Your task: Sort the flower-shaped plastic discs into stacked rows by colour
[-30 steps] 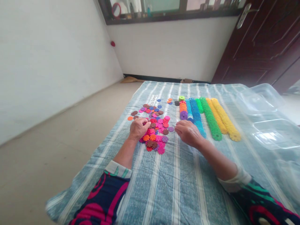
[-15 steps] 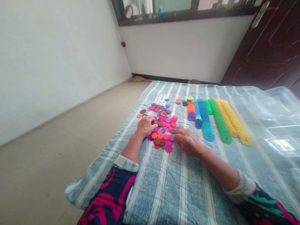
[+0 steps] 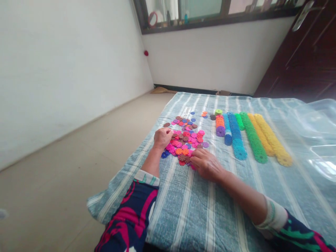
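A loose pile of flat notched plastic discs [image 3: 194, 140], mostly pink, red, brown and orange, lies on a striped cloth [image 3: 194, 196]. At the pile's left edge is my left hand [image 3: 162, 138], its thumb and fingers pinched together; what they hold, if anything, is too small to make out. A few blue discs [image 3: 165, 154] lie just below that hand. My right hand [image 3: 207, 164] reaches over the near right edge of the pile. Its fingers are curled and pressed together among pink and brown discs, and its fingertips are partly hidden. Behind it lies a purple disc [image 3: 205, 144].
Right of the pile lie rows of stacked discs: a blue row [image 3: 236, 133], a green row [image 3: 253, 138], a yellow row [image 3: 273, 140] and a shorter orange-and-purple row [image 3: 220, 124]. Clear plastic containers [image 3: 312, 115] stand at the right. The cloth's left edge drops toward the floor [image 3: 78, 168].
My right hand has moved toward the near edge of the pile, uncovering the purple disc. My left hand has shifted slightly left over the discs, exposing blue ones. The view has turned slightly left.
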Action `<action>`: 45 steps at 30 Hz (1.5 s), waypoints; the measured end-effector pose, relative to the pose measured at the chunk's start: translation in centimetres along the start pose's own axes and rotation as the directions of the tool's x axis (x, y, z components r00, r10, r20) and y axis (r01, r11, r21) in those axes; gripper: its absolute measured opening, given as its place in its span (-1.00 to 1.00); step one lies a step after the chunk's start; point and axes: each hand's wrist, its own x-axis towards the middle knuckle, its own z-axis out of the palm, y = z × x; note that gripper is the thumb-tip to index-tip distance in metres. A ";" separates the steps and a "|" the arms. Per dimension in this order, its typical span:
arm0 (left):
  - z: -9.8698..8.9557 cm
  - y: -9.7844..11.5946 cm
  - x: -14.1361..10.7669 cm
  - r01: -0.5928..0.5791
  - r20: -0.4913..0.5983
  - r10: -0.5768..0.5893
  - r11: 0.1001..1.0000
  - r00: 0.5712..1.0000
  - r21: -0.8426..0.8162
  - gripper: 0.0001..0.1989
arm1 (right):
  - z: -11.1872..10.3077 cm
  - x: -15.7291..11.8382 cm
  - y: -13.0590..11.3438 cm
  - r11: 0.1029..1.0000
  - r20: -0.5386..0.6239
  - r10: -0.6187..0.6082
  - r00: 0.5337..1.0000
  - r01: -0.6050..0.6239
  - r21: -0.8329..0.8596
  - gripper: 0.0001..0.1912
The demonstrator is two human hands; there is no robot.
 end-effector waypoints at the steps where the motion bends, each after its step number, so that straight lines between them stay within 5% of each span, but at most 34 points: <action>1: 0.0 -0.2 0.0 0.016 -0.017 -0.016 1.000 1.000 -0.015 -0.79 | 0.1 0.3 -0.6 1.000 -0.008 -0.008 1.000 0.008 0.008 -0.75; 7: 0.3 -1.5 0.2 0.069 -0.075 -0.078 0.991 0.994 -0.111 -0.78 | 1.3 3.4 -3.3 1.000 -0.052 -0.010 0.999 0.010 0.002 -0.78; 16: 0.9 -2.5 0.5 0.153 -0.096 -0.185 0.950 0.978 -0.274 -0.76 | 4.4 7.5 -3.8 0.988 0.005 0.059 0.998 -0.058 -0.143 -0.85; 27: 0.6 -2.2 0.5 0.143 -0.087 -0.168 0.960 0.982 -0.240 -0.77 | 4.9 8.7 -3.9 0.979 0.017 0.028 0.999 -0.024 -0.202 -0.76; 32: 0.7 -2.4 0.7 0.138 -0.076 -0.158 0.964 0.984 -0.225 -0.75 | 3.9 8.6 -3.6 0.991 -0.095 0.025 0.995 -0.038 -0.132 -0.78; 38: 0.8 -2.8 1.3 0.122 -0.098 -0.146 0.968 0.984 -0.219 -0.73 | -0.6 5.2 2.0 0.955 -0.221 0.270 0.937 -0.290 -0.065 -0.74; 45: 0.5 -2.5 1.4 0.111 -0.095 -0.132 0.973 0.987 -0.202 -0.76 | -7.5 -2.7 10.8 0.740 -0.197 0.619 0.761 -0.648 -0.181 -0.76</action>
